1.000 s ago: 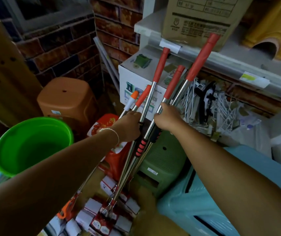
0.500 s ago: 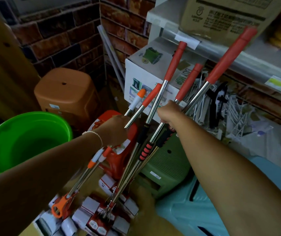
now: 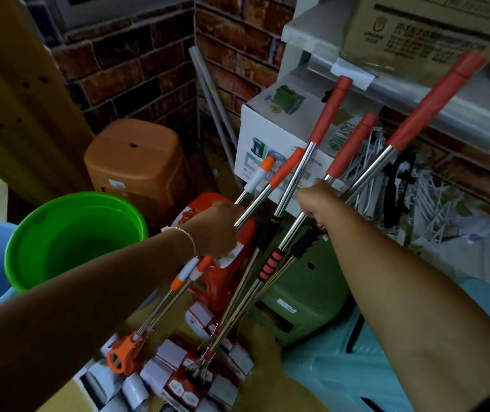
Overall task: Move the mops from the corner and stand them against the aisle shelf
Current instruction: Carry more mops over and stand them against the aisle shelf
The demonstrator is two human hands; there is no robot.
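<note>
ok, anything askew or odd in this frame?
Yes. The small boxes on the floor lie in a jumbled heap, with the mop poles' lower ends resting among them. The left hand and right hand grip mop handles fanning apart rather than bundled.

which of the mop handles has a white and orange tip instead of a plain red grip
The leftmost mop handle, the one the left hand grips. Its tip is white capped with orange; the other four handles end in plain red grips.
</note>
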